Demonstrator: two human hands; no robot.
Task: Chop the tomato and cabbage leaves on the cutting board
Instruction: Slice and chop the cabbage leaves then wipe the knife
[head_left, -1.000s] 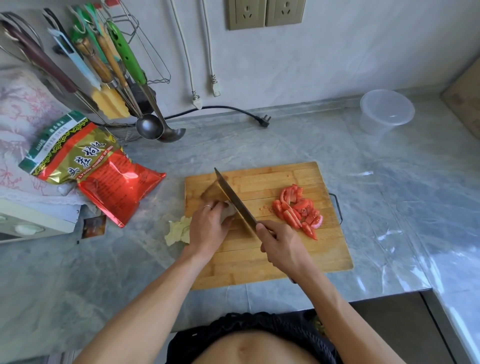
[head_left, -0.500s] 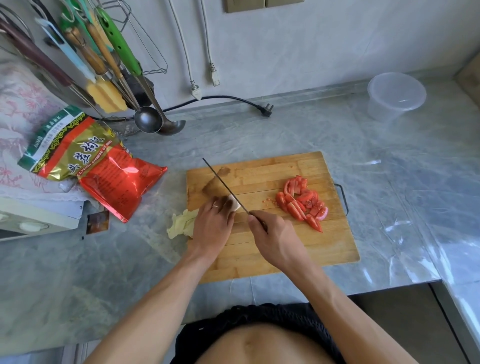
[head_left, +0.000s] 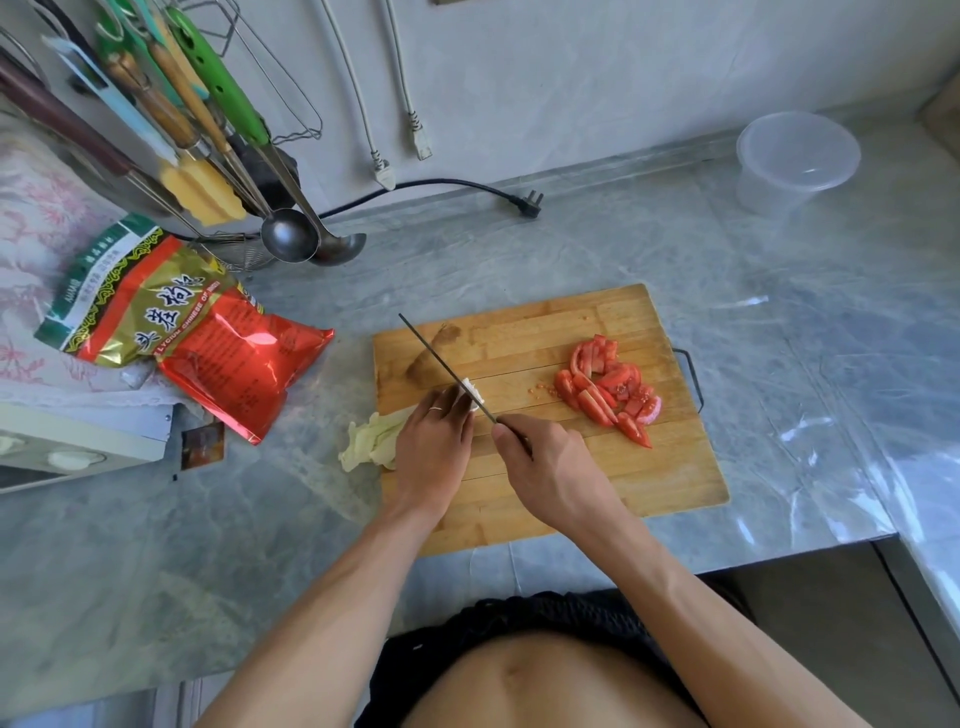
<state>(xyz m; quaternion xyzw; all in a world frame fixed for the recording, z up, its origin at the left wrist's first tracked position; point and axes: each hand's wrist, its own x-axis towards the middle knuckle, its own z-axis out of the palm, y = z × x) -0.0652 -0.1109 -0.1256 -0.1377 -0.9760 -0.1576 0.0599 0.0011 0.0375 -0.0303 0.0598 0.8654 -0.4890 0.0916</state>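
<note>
A wooden cutting board (head_left: 571, 483) lies on the grey marble counter. Chopped red tomato pieces (head_left: 608, 389) sit in a heap on its right half. Pale green cabbage leaves (head_left: 371, 441) hang over the board's left edge. My left hand (head_left: 434, 441) presses down on them, with the white stem end (head_left: 474, 391) showing at my fingertips. My right hand (head_left: 545, 467) grips the handle of a knife (head_left: 441, 358), whose blade runs diagonally up-left, edge-on, right against the cabbage stem.
A red and gold snack bag (head_left: 182, 327) lies left of the board. Hanging utensils and ladles (head_left: 291, 234) crowd the back left. A clear plastic container (head_left: 797, 161) stands at the back right. A black plug and cord (head_left: 524, 200) rest by the wall. The counter's front edge drops off below the board.
The knife blade has tilted to edge-on and shifted left onto the cabbage stem. My left hand stays on the leaves. The view has tipped slightly downward.
</note>
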